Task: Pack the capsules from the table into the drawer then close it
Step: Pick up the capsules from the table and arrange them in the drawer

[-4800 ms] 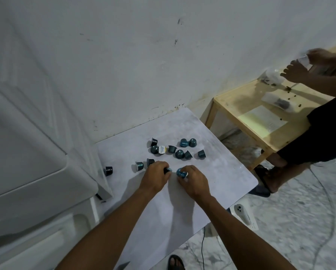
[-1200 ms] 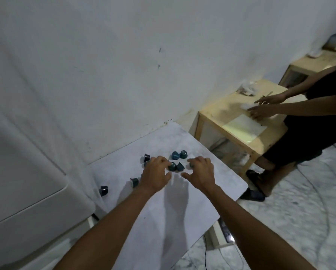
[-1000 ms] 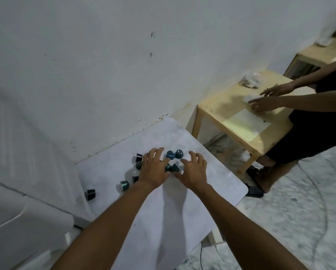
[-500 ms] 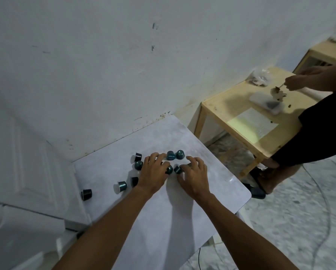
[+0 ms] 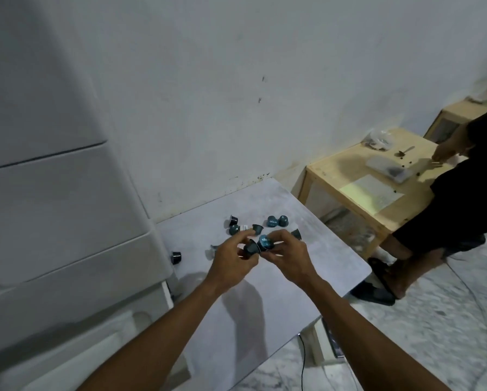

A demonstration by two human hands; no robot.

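Holding capsules above the table point(image 5: 265, 306), both hands met near its middle: the left hand point(image 5: 232, 263) pinched a dark capsule point(image 5: 250, 247) between thumb and fingers, and the right hand point(image 5: 289, 256) gripped a blue capsule point(image 5: 265, 242) touching it. Beyond the hands, loose capsules lay on the far part of the table: a pair point(image 5: 277, 221) side by side, one point(image 5: 257, 228) just left of them, two more point(image 5: 233, 224) further left, and one point(image 5: 296, 234) partly hidden behind the right fingers. A lone capsule point(image 5: 176, 257) sat at the table's left edge, just beside the white cabinet point(image 5: 67, 221). At far right, another person point(image 5: 462, 198) sat by a wooden table point(image 5: 344, 167).
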